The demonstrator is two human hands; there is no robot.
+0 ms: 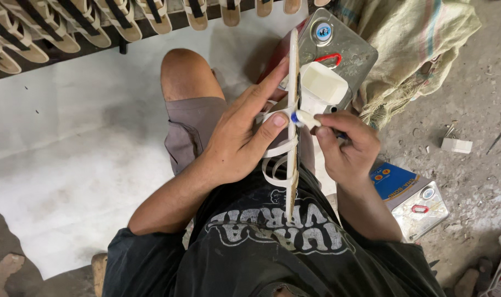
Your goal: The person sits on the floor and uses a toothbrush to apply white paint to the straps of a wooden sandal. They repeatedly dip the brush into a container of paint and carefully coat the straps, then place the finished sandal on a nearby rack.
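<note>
Left hand [236,146] clamps the pale, thin sandal sole [292,126] on edge over the lap, thumb pressing its white straps [277,151]. Right hand [346,146] pinches a small blue-tipped applicator [301,119] against the sole's face. Beyond, a silver metal tin [344,52] stands on the floor, finished sandals [69,25] racked behind.

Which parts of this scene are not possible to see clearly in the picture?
- Head view: the sandal sole is edge-on; its faces are hidden.
- Left hand covers part of the white straps.
- Right hand hides most of the blue-tipped tool, so its kind is unclear.
- The sandals in a row are cut by the top edge.
- The second metal can is partly behind the right forearm.
</note>
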